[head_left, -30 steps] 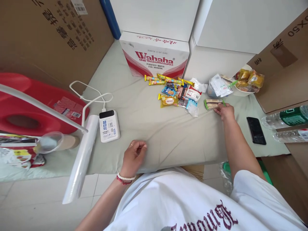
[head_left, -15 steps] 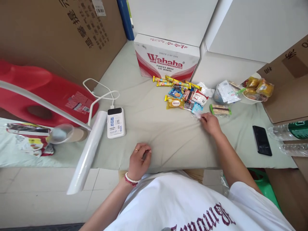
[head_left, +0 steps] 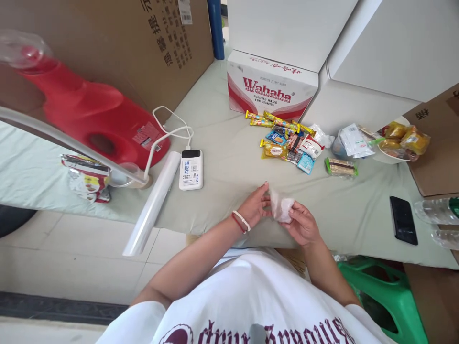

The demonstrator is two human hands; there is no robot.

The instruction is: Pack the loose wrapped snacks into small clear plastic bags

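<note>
Both my hands meet in front of me over the near edge of the grey-green cloth-covered surface [head_left: 222,177]. My left hand [head_left: 255,208] and my right hand [head_left: 303,224] pinch a small clear plastic bag [head_left: 280,207] between them. Further back lies a heap of snack packets [head_left: 283,141], with a green-edged wafer packet [head_left: 340,166] lying apart to its right.
A white power bank [head_left: 191,169] with a cable, a roll of clear film [head_left: 152,205] and a red container [head_left: 93,119] lie left. A Wahaha carton [head_left: 272,88] stands behind the snacks. A bowl of yellow packets [head_left: 398,141], a black phone [head_left: 403,220] and bottles [head_left: 437,210] are right. A green stool [head_left: 387,296] stands below.
My right hand left the wafer packet, picked the clear plastic bag from beside the snacks and drew it back. My left hand rose to join it. The view swung left.
</note>
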